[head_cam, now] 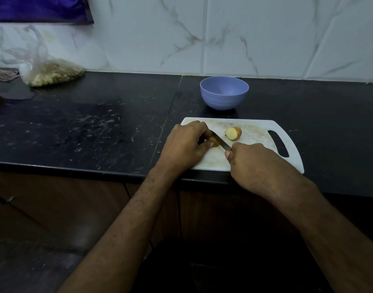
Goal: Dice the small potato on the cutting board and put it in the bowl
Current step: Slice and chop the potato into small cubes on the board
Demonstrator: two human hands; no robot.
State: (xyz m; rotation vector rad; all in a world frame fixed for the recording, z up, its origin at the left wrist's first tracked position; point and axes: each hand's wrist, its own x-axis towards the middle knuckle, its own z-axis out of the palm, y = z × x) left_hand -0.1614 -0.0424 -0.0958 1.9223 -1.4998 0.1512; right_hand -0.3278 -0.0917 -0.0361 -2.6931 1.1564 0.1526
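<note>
Potato halved only: left hand (186, 142) pins one half (214, 142), right hand (250, 160) grips knife (221, 142); dicing pending, bowl (224, 93) empty.

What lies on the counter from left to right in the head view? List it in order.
Clear plastic bag of pale food → left hand holding a potato piece → cut yellow potato half → slotted handle of the white plastic cutting board.

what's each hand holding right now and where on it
The right hand grips the knife by its handle, which the fist hides. The left hand holds a potato piece from above, fingers curled over its far side.
</note>
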